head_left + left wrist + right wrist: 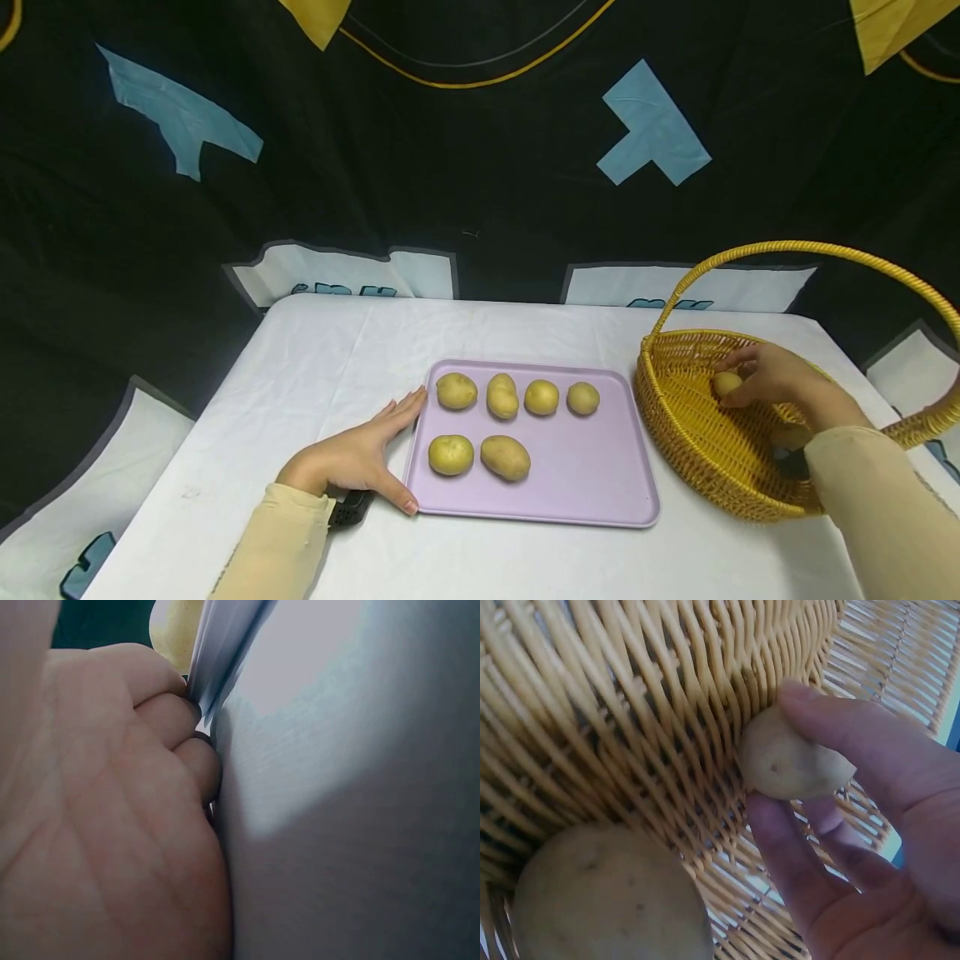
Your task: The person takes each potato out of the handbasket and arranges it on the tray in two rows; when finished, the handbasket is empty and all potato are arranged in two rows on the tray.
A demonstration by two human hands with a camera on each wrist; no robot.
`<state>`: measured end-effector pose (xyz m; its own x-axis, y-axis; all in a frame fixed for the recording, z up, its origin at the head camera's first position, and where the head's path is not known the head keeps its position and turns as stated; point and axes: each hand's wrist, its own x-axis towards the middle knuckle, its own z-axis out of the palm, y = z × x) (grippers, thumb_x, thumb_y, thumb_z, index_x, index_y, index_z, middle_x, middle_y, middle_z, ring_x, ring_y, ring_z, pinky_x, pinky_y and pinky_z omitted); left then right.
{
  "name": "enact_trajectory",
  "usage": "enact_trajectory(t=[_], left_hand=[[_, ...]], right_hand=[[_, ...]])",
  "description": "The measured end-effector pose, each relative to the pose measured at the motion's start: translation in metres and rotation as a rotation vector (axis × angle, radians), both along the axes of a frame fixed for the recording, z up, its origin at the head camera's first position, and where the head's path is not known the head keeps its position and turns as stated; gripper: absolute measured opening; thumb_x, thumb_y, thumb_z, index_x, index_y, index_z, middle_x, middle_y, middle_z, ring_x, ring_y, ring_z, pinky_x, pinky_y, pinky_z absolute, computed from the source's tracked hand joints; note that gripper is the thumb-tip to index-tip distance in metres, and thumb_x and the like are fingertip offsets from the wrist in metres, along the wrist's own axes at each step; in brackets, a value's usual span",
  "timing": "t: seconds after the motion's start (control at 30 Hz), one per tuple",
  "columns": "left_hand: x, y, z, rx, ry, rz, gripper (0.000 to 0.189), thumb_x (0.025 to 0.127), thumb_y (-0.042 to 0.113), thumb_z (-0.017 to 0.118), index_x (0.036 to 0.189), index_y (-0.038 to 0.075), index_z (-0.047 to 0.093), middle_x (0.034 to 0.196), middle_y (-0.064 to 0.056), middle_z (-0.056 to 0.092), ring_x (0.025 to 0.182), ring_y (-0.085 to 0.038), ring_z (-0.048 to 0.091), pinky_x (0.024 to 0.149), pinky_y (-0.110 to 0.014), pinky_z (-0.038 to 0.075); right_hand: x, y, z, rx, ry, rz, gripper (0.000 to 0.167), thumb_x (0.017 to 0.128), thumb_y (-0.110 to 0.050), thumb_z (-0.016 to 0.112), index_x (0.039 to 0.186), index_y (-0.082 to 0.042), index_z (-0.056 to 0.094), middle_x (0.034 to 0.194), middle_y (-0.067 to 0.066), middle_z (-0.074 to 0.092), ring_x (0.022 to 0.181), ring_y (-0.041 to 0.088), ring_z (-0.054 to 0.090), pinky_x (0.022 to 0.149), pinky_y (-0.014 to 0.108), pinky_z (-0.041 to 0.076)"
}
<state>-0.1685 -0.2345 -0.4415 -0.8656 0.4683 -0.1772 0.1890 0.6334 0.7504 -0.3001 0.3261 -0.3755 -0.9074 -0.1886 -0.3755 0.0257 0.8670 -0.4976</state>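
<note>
In the head view, my right hand (776, 379) reaches into a wicker basket (682, 442) and pinches a small potato (784, 761) between thumb and fingers. A larger potato (611, 900) lies lower in the basket, partly hidden by the right forearm in the head view. My left hand (360, 454) rests on the white cloth, its spread fingers and thumb touching the left edge of a lilac tray (585, 475). On that tray sit several potatoes: a row along the far side, and a round potato (451, 455) and an oval potato (506, 457) nearer the front.
The basket's tall handle (795, 247) arches above the right forearm. White cloth covers the table (555, 562). A black curtain (465, 175) with blue and yellow shapes hangs behind it. A dark device (351, 508) sits under the left wrist.
</note>
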Motion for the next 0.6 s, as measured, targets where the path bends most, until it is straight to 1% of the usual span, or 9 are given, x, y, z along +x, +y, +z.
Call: enact_trajectory(t=[0.1,0.23,0.3,0.4,0.5,0.6], left_hand=[[0.000,0.000,0.000,0.003,-0.003,0.002,0.147,0.050,0.044,0.099,0.163,0.016,0.009,0.168,-0.007,0.002,0.151,-0.037,-0.006,0.119,-0.059,0.002],[0.001,0.001,-0.001,0.007,-0.007,0.003,0.147,0.051,0.044,0.099,0.163,0.016,0.009,0.168,-0.007,0.002,0.151,-0.038,-0.005,0.119,-0.059,0.002],[0.001,0.002,0.000,0.002,-0.011,0.005,0.147,0.051,0.044,0.099,0.163,0.016,0.009,0.168,-0.007,0.002,0.151,-0.038,-0.005,0.118,-0.060,0.002],[0.001,0.001,0.001,0.001,-0.011,0.007,0.147,0.051,0.045,0.099,0.163,0.017,0.009,0.168,-0.007,0.002,0.151,-0.037,-0.005,0.119,-0.059,0.002],[0.000,0.001,0.001,0.010,-0.009,0.006,0.147,0.051,0.044,0.099,0.163,0.016,0.009,0.168,-0.008,0.002,0.151,-0.038,-0.006,0.118,-0.059,0.002],[0.001,0.000,0.001,0.015,-0.007,0.000,0.147,0.052,0.044,0.099,0.163,0.014,0.008,0.168,-0.010,0.001,0.151,-0.040,-0.006,0.118,-0.060,0.001]], right_hand=[[0.000,-0.002,-0.004,-0.003,0.024,0.002,0.059,0.073,-0.018,0.090,0.122,0.004,0.065,0.127,0.040,0.052,0.105,0.042,0.057,0.092,0.059,0.049],[0.002,-0.003,-0.003,-0.010,0.012,-0.015,0.057,0.074,-0.015,0.089,0.122,0.005,0.065,0.128,0.040,0.051,0.107,0.044,0.057,0.091,0.058,0.050],[0.004,-0.004,-0.002,-0.021,0.008,-0.014,0.056,0.075,-0.015,0.088,0.122,0.005,0.064,0.126,0.038,0.054,0.104,0.041,0.059,0.089,0.055,0.052],[0.007,-0.007,0.002,-0.037,0.010,-0.006,0.057,0.076,-0.015,0.087,0.124,0.005,0.063,0.123,0.033,0.059,0.101,0.037,0.059,0.088,0.053,0.052],[0.008,-0.011,0.007,-0.035,0.018,0.009,0.059,0.077,-0.018,0.086,0.126,0.005,0.061,0.124,0.033,0.058,0.102,0.037,0.058,0.088,0.055,0.051],[0.010,-0.015,0.014,-0.015,0.033,0.024,0.061,0.078,-0.022,0.086,0.127,0.003,0.061,0.129,0.037,0.053,0.109,0.044,0.055,0.092,0.062,0.048]])
